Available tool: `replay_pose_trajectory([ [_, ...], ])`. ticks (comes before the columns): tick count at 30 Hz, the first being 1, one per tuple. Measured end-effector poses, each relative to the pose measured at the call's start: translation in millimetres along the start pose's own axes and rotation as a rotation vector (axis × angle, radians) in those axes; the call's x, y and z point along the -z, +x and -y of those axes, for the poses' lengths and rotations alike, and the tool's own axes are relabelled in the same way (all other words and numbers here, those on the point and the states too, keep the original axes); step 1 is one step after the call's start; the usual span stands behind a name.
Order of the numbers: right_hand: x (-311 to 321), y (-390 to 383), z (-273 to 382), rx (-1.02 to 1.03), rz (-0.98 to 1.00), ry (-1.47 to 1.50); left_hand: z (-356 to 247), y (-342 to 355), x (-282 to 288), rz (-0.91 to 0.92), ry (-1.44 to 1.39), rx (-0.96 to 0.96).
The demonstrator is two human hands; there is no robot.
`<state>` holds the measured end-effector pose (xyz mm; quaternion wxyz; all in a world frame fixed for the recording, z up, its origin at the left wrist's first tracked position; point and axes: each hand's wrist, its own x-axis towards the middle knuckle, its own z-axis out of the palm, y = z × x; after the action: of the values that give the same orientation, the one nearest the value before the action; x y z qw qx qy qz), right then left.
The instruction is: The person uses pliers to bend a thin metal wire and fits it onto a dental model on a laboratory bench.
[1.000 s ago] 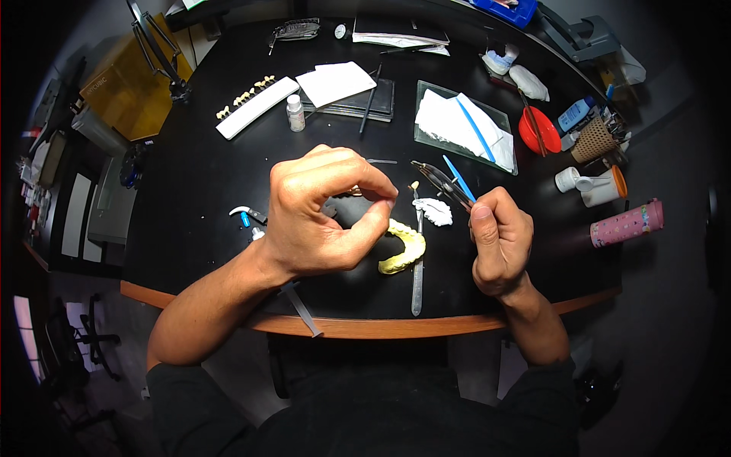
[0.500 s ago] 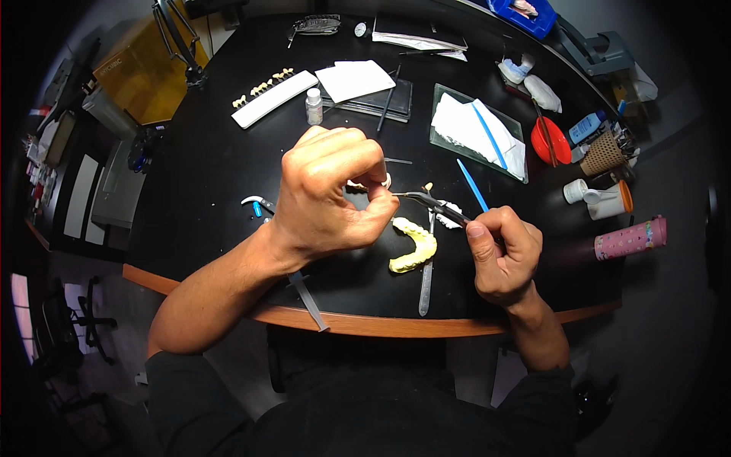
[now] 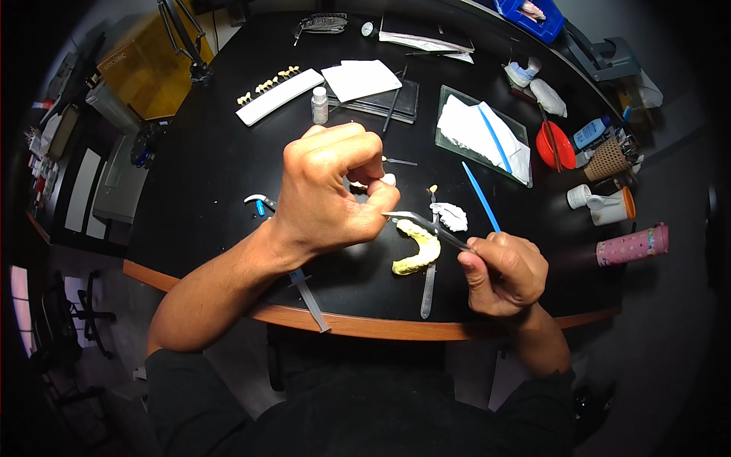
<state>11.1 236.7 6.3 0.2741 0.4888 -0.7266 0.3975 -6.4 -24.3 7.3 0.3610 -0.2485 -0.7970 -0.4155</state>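
Observation:
My left hand is raised over the middle of the table, fingers curled in a pinch. Something small and pale shows between the fingers, mostly hidden. My right hand grips a slim dark instrument with a bent metal tip. The tip meets or lies just under my left thumb; I cannot tell which. Below it lies a yellow horseshoe-shaped dental model, with a flat metal spatula beside it. A crumpled white piece and a small tooth-coloured piece on a stick lie just beyond.
A syringe points over the front edge. Farther back stand a small bottle and a white holder with tooth-shaped pieces. To the right are a glass slab with tissue, a blue stick, a red bowl and a pink tumbler.
My right hand has shifted slightly down, and the instrument's tip has moved lower along my left thumb. My left hand keeps its pinch. The whole view has shifted slightly.

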Motion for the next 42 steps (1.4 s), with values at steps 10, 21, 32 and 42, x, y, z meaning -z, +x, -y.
replay_pose_trajectory([
  [10,0.2,-0.4,-0.6,-0.020,-0.035,-0.043,-1.5,-0.2,0.6,-0.011,-0.020,0.014],
  [21,2.6,-0.1,3.8,0.076,-0.036,-0.048,-3.1,0.6,0.4,-0.022,-0.026,0.026],
  [32,5.7,1.9,3.0,0.128,-0.011,-0.155,-1.8,-0.2,-1.0,-0.010,-0.032,0.019],
  [42,5.2,1.0,0.8,0.164,-0.004,-0.166,-1.7,0.0,0.4,-0.014,-0.046,0.037],
])
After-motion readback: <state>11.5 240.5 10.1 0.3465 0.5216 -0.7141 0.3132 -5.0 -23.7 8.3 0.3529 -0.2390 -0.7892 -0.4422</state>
